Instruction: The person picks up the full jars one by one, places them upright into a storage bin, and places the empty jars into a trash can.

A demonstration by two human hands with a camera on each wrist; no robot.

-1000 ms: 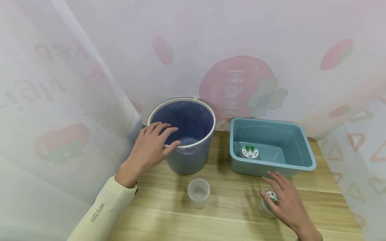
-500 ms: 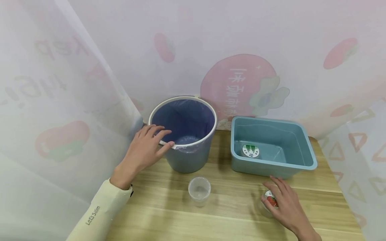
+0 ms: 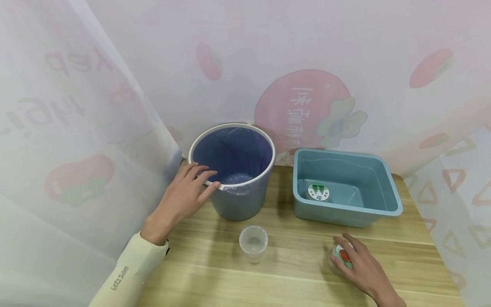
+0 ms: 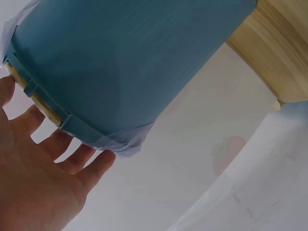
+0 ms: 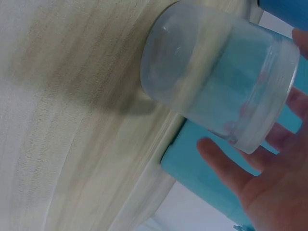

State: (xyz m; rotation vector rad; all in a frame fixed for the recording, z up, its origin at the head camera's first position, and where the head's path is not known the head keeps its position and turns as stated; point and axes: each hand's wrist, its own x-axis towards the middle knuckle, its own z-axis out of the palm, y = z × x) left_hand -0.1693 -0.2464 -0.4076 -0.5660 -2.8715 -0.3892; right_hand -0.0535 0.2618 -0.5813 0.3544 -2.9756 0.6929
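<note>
My left hand [image 3: 186, 192] rests on the near left rim of the blue bin [image 3: 239, 204], its fingers reaching loosely over the edge. In the left wrist view, fingertips touch the outer side of the bin's rim beside its bag. My right hand [image 3: 360, 264] is around the lid of a clear plastic cup [image 3: 339, 266] standing on the table. Thumb and fingers lie about the lid's edge; its printed top is partly covered. From the right wrist, the see-through cup [image 5: 226, 67] shows with its base at the wood.
An open clear cup [image 3: 253, 243] stands in front of the bin. At the right back is a teal rectangular basin [image 3: 345, 217] with a lidded cup [image 3: 318, 192] inside. Printed cloth [image 3: 184, 85] hangs behind and at both sides of the wooden table [image 3: 284, 281].
The left hand has drawn slightly left and down onto the rim. My right hand has come lower and closer over the cup; a different part of the lid's print, with a red patch, shows.
</note>
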